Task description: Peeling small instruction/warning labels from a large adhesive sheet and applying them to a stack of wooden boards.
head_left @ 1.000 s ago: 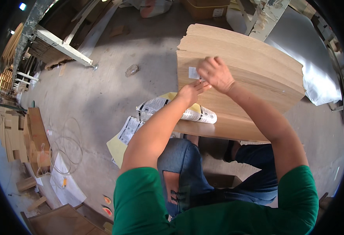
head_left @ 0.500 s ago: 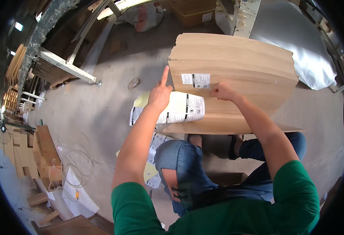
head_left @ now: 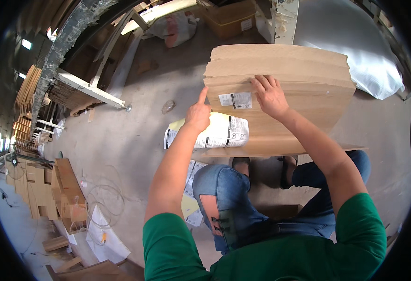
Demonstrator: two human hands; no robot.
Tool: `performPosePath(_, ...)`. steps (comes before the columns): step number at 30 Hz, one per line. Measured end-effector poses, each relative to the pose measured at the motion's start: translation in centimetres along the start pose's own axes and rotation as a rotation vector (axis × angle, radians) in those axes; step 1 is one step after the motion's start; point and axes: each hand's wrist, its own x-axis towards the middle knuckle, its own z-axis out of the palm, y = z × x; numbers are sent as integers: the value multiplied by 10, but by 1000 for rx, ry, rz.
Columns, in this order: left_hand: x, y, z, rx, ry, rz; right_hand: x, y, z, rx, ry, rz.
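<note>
In front of me stands a stack of light wood-grain panels (head_left: 304,100), their edges stepped at the far side. A white printed label (head_left: 241,100) is stuck near its left edge. My left hand (head_left: 199,115) is closed over a sheet of labels (head_left: 217,129) with pale yellow backing, its index finger stretched out to the panels' left edge. The sheet hangs curved under that hand, over the panels' near left corner. Right of the stuck label, my right hand (head_left: 271,97) rests on the panels, fingers spread, fingertips at a panel's edge.
More printed sheets (head_left: 191,187) lie on the floor beside my left knee. Silvery plastic sheeting (head_left: 374,70) covers something at the far right. A white metal frame (head_left: 91,89) stands at the left, with wood pieces (head_left: 67,192) and coiled strapping (head_left: 105,201) nearer. A yellowish-brown bin (head_left: 229,21) sits at the back.
My right hand has moved up from beside the stuck label to a panel's edge, its curled fingers now spread. The left hand still points at the panels' edge. The whole view has shifted slightly.
</note>
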Motion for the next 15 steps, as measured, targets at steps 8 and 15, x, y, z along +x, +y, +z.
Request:
performPosePath(8,-101,-131,-24,175,212,-148,-1,-18,-27,181,-543,125)
performPosePath(15,-163,-92,-102,-198,317,-119,60,-87,-72,440,-721,-72)
